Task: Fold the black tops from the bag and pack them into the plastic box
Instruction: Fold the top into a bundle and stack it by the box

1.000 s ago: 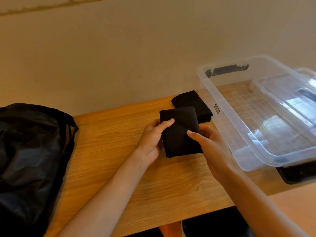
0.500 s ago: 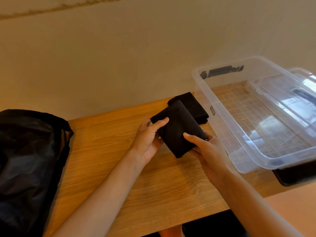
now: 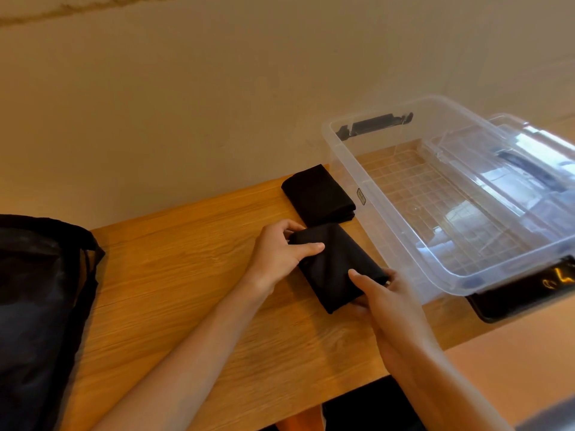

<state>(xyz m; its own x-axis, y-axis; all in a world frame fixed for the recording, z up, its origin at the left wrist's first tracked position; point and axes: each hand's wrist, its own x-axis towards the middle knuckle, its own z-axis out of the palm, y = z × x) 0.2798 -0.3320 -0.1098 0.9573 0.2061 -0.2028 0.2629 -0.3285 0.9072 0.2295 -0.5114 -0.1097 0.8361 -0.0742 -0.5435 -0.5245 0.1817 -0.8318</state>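
Presently, the left hand [image 3: 280,256] and right hand [image 3: 389,309] are gripping a folded top [image 3: 336,265] between them. A second top [image 3: 317,194] is lying just beyond. The box [image 3: 389,231] on their right is showing none packed, and the bag [image 3: 40,306] is waiting far left.

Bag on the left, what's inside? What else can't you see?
Head view:
Bag: cut off by the left edge; its own cloth hides the inside.
Dark thing under the plastic box: covered by the box, cut off at the right edge.
Label on the box wall: too small to read.
Right hand: fingers partly hidden beneath the folded top.
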